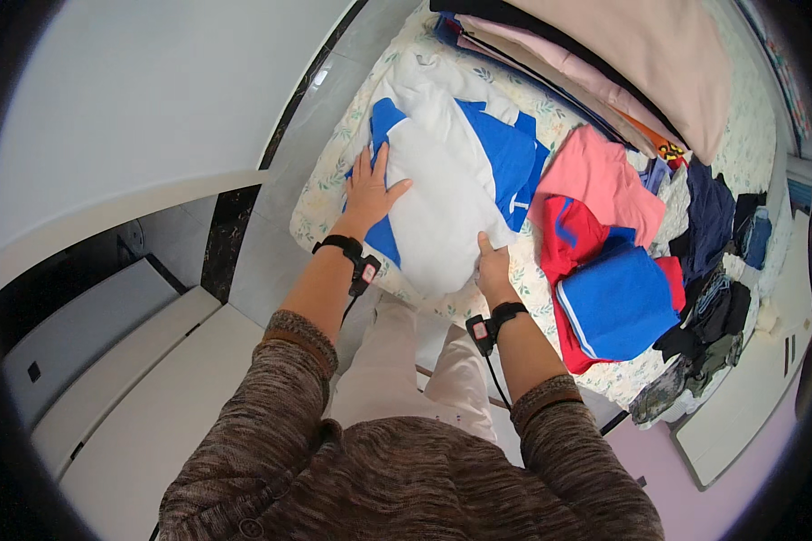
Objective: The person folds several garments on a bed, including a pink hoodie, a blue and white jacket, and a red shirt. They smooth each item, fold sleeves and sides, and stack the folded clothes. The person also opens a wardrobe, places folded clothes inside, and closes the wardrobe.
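Observation:
A white and blue garment point(438, 194), which looks like a jacket, lies spread on the bed in front of me, its white side mostly up and blue panels showing at the sides. My left hand point(370, 191) rests on its left part, fingers spread over the blue and white cloth. At the lower right edge of the garment, my right hand point(493, 268) pinches the white cloth, with the thumb on top and the other fingers partly hidden.
The bed point(320, 203) has a floral sheet. Right of the garment lie a pink garment point(595, 176), a red garment point(570, 239) and a folded blue garment point(618, 302). Dark clothes point(708, 221) are heaped farther right. Stacked bedding point(641, 45) stands behind.

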Available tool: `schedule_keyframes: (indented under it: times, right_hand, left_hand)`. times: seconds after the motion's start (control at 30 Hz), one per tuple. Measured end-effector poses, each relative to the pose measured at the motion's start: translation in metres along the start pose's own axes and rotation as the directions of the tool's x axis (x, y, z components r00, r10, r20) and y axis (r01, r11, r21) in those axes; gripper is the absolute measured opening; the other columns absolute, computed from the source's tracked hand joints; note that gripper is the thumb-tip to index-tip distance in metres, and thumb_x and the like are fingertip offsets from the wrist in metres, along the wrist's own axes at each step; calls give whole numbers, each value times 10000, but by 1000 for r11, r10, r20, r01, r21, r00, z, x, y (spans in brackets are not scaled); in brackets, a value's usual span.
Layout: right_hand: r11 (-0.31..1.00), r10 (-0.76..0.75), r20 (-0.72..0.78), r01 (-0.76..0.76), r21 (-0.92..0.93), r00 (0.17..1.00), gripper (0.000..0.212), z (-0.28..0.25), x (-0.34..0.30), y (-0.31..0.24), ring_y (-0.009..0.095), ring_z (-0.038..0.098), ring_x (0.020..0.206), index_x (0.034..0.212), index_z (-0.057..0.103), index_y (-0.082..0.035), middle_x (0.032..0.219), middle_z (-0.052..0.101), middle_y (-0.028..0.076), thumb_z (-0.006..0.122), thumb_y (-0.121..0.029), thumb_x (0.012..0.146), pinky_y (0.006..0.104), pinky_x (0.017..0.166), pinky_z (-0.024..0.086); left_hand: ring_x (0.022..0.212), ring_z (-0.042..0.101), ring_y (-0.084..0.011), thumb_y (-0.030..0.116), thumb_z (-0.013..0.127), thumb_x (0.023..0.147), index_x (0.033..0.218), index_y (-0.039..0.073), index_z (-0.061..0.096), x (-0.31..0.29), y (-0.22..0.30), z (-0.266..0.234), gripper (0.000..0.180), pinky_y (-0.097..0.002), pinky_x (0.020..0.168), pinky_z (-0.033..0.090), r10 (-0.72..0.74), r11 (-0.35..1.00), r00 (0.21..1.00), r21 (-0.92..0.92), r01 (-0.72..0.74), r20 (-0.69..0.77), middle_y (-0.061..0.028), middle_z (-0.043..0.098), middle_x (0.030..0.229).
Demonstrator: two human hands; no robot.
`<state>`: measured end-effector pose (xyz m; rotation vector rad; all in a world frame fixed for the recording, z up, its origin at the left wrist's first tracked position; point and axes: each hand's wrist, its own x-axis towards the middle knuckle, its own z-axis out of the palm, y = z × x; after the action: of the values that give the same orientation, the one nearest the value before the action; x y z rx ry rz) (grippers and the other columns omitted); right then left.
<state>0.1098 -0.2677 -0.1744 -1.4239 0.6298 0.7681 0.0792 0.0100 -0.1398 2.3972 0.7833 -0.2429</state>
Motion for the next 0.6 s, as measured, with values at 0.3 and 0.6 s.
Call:
schedule_keyframes:
  times: [0.3,0.6]
  right_hand:
    - [947,-309,-280,269,-174,909,706,0,4,-8,256,539,1113,1331,345,45,1206,560,145,742,-182,793,369,936,433]
    - [860,218,270,-315,400,938,584,-10,-13,-21,270,548,1117,1344,402,-94,1248,553,93,681,-228,849,432,938,460]
  left_hand:
    - [1341,287,-396,380,740,751,1404,85,357,12,-34,-15,813,-480,1062,293,45,874,999,-484,-49,-20,-265,269,1454]
    - [1199,481,-353,396,759,740,1359,-100,322,-31,-44,-23,906,-392,989,418,-435,601,864,-633,488,254,-280,424,1338]
